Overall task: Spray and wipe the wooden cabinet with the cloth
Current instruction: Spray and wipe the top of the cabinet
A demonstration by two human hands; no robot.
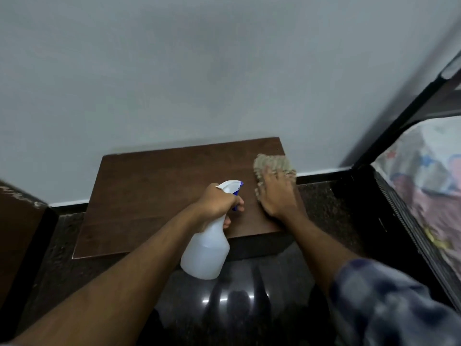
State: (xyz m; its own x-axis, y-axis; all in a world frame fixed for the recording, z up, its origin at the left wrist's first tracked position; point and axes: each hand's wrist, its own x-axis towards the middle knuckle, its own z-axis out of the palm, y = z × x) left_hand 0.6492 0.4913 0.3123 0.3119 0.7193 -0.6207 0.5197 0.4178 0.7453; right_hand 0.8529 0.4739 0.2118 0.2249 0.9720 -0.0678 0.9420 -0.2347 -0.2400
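A low dark wooden cabinet (154, 196) stands against the grey wall, its flat top facing me. My left hand (219, 203) grips the neck of a white spray bottle (207, 250) with a blue trigger, held above the cabinet's front edge, nozzle pointing right. My right hand (277, 196) lies flat on a beige cloth (272, 164) and presses it onto the top near the right edge. Part of the cloth is hidden under the palm.
A bed with a black frame (389, 208) and a patterned cover (429, 171) stands at the right. A dark wooden piece (17, 221) is at the left. The floor (237, 308) is dark and glossy, with a black skirting along the wall.
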